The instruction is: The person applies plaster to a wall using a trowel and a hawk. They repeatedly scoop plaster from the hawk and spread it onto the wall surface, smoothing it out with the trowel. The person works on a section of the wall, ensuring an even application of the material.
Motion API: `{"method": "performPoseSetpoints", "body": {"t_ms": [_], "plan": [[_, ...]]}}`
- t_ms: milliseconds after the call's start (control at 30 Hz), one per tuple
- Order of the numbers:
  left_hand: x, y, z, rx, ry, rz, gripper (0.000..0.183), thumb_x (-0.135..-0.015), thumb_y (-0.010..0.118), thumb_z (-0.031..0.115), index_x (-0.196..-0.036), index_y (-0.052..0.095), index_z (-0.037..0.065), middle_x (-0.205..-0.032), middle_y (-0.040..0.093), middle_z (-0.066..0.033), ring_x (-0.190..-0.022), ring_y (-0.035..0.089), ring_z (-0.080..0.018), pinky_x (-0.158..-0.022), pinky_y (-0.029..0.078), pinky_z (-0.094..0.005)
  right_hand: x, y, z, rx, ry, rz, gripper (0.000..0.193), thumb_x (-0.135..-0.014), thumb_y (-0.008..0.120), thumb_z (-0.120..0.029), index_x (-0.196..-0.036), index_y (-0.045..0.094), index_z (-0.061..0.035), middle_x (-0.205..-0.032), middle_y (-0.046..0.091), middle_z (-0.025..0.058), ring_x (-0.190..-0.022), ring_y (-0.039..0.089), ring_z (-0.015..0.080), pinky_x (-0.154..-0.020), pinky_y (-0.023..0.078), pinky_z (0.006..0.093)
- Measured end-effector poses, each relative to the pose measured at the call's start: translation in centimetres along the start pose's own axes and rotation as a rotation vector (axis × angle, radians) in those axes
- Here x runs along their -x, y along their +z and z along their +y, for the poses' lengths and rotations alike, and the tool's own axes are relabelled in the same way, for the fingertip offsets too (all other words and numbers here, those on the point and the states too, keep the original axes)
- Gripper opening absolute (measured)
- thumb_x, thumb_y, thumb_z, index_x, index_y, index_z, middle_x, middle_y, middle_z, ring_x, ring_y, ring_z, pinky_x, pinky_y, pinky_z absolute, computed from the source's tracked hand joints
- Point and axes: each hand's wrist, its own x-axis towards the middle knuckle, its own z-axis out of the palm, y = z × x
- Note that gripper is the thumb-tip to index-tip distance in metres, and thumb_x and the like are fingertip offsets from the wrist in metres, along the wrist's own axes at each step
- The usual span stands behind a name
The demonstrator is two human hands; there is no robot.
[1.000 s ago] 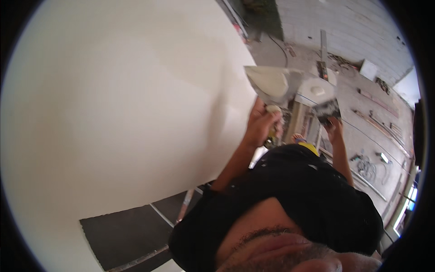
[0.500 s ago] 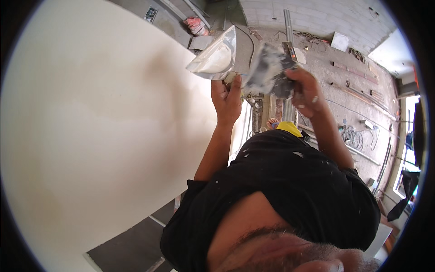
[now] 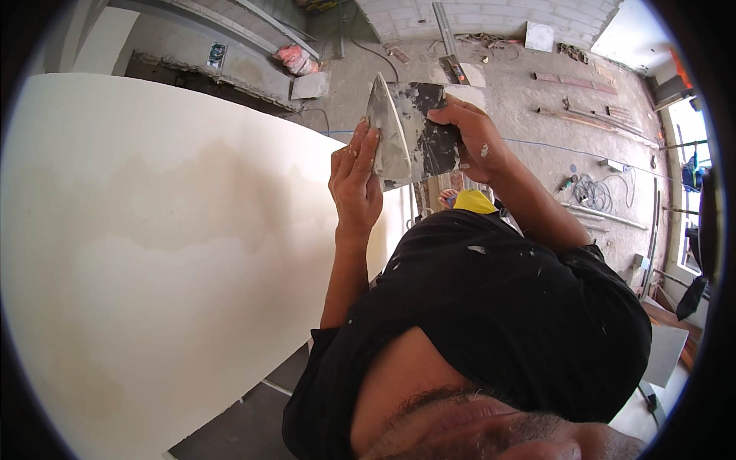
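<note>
Head: blade point(image 3: 389, 136) in LH point(image 3: 355, 175), long axis up-L.

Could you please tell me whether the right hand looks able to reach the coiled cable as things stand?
Probably not: the right hand is occupied gripping the spattered dark plate, and the coiled cable appears to lie on the floor, well below it.
</note>
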Motion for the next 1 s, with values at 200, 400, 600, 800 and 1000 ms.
{"method": "performPoseSetpoints", "body": {"t_ms": [200,400,600,800,1000], "plan": [[2.2,0.0,-2.0,-0.019,-0.006,-0.033,0.064,-0.078,0.053,-0.014,-0.14,0.055,0.003,-0.138,0.059,-0.0204,-0.104,0.063,-0.0333,-0.094,0.047,-0.0384,0.1,-0.4,1.3,-0.027,-0.038,0.027,0.028,-0.094,0.054,-0.014,-0.119,0.059,-0.0022,-0.094,0.068,0.0073,-0.071,0.068,0.0136,-0.063,0.057,0.029],[3.8,1.6,-5.1,0.167,-0.558,-0.324,0.054,-0.089,0.056,-0.006,-0.142,0.049,0.005,-0.119,0.065,-0.0151,-0.083,0.063,-0.0185,-0.068,0.052,-0.0331,-0.6,-4.1,-2.9,-0.026,-0.209,-0.1,0.032,-0.098,0.054,-0.017,-0.126,0.055,-0.0014,-0.106,0.069,0.0102,-0.089,0.072,0.0176,-0.078,0.061,0.035],[1.7,-0.5,-2.5,1.645,-0.92,-0.242,0.05,-0.09,0.05,0.005,-0.138,0.039,-0.002,-0.094,0.06,-0.0169,-0.052,0.052,-0.0141,-0.04,0.045,-0.0251,-0.8,-4.5,-5.0,-0.093,-0.517,0.025,0.023,-0.097,0.055,-0.004,-0.12,0.056,-0.0016,-0.108,0.066,0.0099,-0.095,0.068,0.0203,-0.084,0.055,0.0338],[-0.6,-2.8,0.8,2.091,-0.938,-0.303,0.067,-0.083,0.046,0.006,-0.147,0.03,-0.004,-0.099,0.061,-0.0246,-0.045,0.048,-0.0153,-0.028,0.039,-0.0248,-0.5,-2.8,-2.0,0.153,-0.752,-0.167,0.033,-0.093,0.06,0.008,-0.125,0.056,-0.0003,-0.118,0.064,0.0105,-0.099,0.065,0.0159,-0.08,0.054,0.0289],[-0.9,-2.5,-0.2,2.143,-0.833,-0.458,0.079,-0.08,0.047,-0.001,-0.155,0.021,0.004,-0.12,0.058,-0.0299,-0.041,0.048,-0.017,-0.028,0.043,-0.0256,-0.4,-2.4,-1.0,0.773,-1.07,-0.422,0.031,-0.09,0.058,0.009,-0.118,0.066,-0.0019,-0.124,0.068,0.0169,-0.122,0.062,0.0305,-0.104,0.048,0.0426]]}}
